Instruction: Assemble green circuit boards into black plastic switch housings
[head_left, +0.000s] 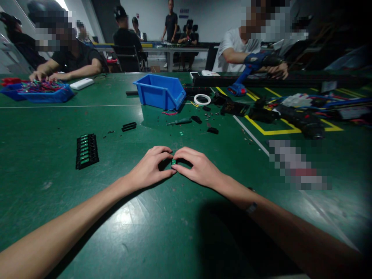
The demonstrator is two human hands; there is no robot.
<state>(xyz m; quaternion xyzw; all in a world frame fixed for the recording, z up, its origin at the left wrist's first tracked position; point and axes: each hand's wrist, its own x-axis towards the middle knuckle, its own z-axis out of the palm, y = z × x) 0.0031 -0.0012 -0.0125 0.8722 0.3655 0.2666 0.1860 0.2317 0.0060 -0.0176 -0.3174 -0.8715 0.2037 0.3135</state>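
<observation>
Between the fingertips of both hands is a small black piece with a green circuit board [173, 162] on it, low over the green table [139, 232]. My left hand [154, 164] closes on its left side, thumb and fingers curved. From the right, my right hand [197, 164] pinches the same piece. Fingers cover much of it, so its full shape is hidden. To the left lies a row of similar black pieces with green boards [87, 151], set side by side. Two empty-looking black frames [129, 126] lie farther back.
A blue bin [159, 91] stands beyond my hands, with a screwdriver [180, 121], loose screws and a white ring [202, 99] near it. A blue cordless drill [242, 77] stands at back right. Co-workers sit across the table, one reaching into a blue tray [62, 95] of wires.
</observation>
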